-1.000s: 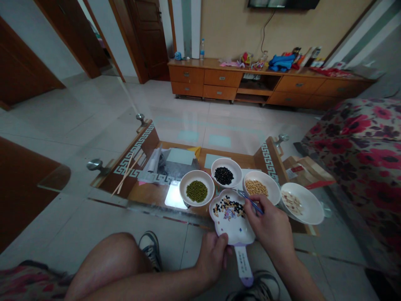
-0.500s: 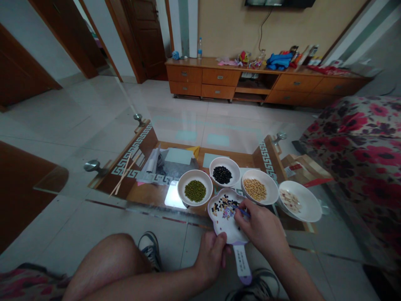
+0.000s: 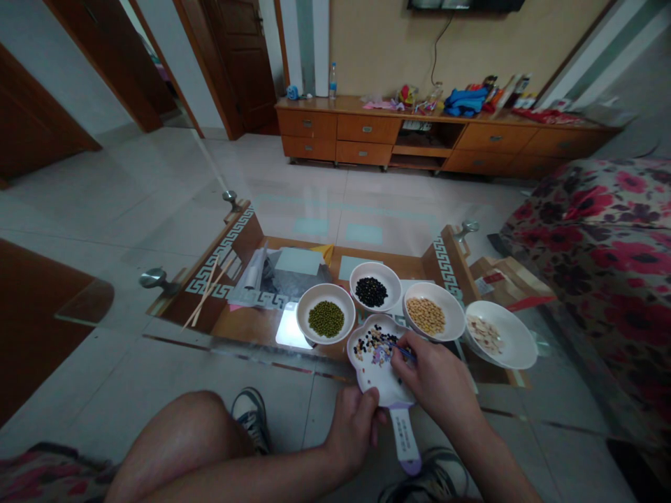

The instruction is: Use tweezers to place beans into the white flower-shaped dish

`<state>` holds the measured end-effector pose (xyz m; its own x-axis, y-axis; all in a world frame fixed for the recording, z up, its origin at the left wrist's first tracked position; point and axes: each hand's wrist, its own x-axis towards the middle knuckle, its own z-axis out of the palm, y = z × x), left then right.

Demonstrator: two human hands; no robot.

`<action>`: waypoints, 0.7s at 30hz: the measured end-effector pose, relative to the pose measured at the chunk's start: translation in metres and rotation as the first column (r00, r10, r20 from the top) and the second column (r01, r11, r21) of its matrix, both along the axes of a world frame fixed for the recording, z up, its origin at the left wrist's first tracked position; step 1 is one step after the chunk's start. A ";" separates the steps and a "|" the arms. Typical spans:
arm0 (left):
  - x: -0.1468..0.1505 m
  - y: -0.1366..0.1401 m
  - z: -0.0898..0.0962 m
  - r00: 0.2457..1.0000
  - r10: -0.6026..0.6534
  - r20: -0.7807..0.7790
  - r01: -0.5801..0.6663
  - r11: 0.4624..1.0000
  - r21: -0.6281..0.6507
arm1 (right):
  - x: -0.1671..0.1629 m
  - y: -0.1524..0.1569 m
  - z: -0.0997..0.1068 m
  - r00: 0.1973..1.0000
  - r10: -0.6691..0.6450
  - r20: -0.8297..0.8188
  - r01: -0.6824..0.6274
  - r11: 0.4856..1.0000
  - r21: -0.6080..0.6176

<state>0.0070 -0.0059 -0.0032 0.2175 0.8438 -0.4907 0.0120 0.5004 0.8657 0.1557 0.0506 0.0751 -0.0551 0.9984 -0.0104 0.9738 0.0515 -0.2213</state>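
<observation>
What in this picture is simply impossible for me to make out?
All in the head view:
Tweezers: mostly covered by the right hand; whether they grip anything is too small to tell.
Flower-shaped dish: the print on its handle is too small to read.
Television: cut off by the top edge.
Right shoe: cut off by the bottom edge.

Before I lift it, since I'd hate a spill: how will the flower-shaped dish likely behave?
The flower-shaped dish looks stiff: it shows no bend where the left hand grips it. The loose beans on it would probably roll if tilted. Its handle juts from one side, so lifting there might tip it.
</observation>
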 end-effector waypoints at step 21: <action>0.000 0.000 0.001 1.000 -0.005 0.002 0.005 1.000 0.002 | 0.000 0.000 -0.002 1.000 -0.001 -0.019 0.001 0.999 0.032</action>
